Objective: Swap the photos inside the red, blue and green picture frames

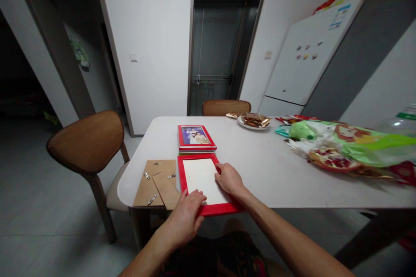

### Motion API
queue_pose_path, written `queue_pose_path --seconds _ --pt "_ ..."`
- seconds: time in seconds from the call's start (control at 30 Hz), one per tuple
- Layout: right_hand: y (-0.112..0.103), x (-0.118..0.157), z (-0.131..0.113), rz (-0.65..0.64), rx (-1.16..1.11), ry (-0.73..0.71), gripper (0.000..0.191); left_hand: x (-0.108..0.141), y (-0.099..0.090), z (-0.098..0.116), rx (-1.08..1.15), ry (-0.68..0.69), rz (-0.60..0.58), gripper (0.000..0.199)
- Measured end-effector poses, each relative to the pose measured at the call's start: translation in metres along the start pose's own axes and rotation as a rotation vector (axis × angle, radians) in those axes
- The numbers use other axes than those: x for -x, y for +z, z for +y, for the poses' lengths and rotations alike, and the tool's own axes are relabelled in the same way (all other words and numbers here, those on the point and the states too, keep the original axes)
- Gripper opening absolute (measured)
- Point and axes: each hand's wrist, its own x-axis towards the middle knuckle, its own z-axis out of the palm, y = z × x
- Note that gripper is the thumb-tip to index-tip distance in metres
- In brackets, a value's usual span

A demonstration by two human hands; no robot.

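A red picture frame [212,210] lies at the table's front edge, its opening filled by a blank white sheet or panel [203,177]. My left hand [186,216] grips the frame's near left corner, fingertips resting on the white surface. On the right side, my right hand [229,178] is closed over the red border with its fingers curled; the palm side is hidden. Just left of the frame sits a brown backing board [143,190] with several metal clips and a fold-out stand. Beyond it are stacked red frames, the top one holding a photo [195,135] of people.
On the white table [253,164], a plate [255,127] holds wrapped snacks. To the right are an opened pomegranate [331,160], a green plastic bag [367,138] and a clear container [403,119]. Wooden chairs stand left [87,143] and behind [226,107].
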Motion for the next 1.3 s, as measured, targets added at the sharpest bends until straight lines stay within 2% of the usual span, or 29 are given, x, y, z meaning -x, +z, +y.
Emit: queue_pose_path --seconds 0.07,0.13,0.27,0.3,0.4,0.53,0.63,0.77,0.83,0.93,1.0,1.1,1.2,1.3 --pt "-0.001 0.004 -0.007 0.029 -0.012 -0.048 0.031 0.009 -0.008 -0.005 -0.014 -0.006 0.021 0.052" --pt "-0.001 0.012 -0.021 0.022 -0.084 -0.138 0.032 0.023 -0.018 -0.019 -0.068 -0.054 0.063 0.058" --pt "0.004 0.037 -0.071 -0.064 -0.164 -0.387 0.030 0.053 -0.036 -0.066 -0.302 -0.352 0.211 0.053" --pt "0.008 0.043 -0.085 -0.086 -0.144 -0.434 0.030 0.059 -0.037 -0.078 -0.342 -0.389 0.239 0.051" --pt "0.022 0.056 -0.119 -0.140 -0.031 -0.531 0.040 0.069 -0.037 -0.105 -0.381 -0.358 0.327 0.039" --pt "0.032 0.055 -0.135 -0.166 -0.036 -0.507 0.047 0.070 -0.038 -0.115 -0.373 -0.301 0.383 0.033" --pt "0.020 0.049 -0.130 -0.133 -0.187 -0.499 0.044 0.067 -0.046 -0.105 -0.349 -0.252 0.446 0.034" --pt "-0.016 0.046 -0.105 -0.077 -0.315 -0.544 0.034 0.050 -0.052 -0.070 -0.291 -0.158 0.535 0.037" --pt "-0.033 0.047 -0.083 -0.101 -0.339 -0.521 0.036 0.036 -0.047 -0.049 -0.249 -0.130 0.513 0.035" --pt "-0.048 0.048 -0.044 -0.145 -0.336 -0.440 0.038 0.014 -0.029 -0.020 -0.187 -0.102 0.419 0.032" --pt "-0.051 0.049 -0.021 -0.168 -0.309 -0.378 0.036 0.002 -0.016 -0.007 -0.152 -0.095 0.361 0.030" --pt "-0.047 0.049 0.002 -0.208 -0.267 -0.324 0.037 -0.009 0.000 0.001 -0.124 -0.102 0.296 0.027" --pt "-0.037 0.047 0.010 -0.204 -0.240 -0.327 0.038 -0.012 0.007 -0.001 -0.129 -0.123 0.255 0.024" --pt "-0.025 0.044 0.012 -0.147 -0.188 -0.362 0.038 -0.013 0.004 -0.006 -0.134 -0.126 0.211 0.016"
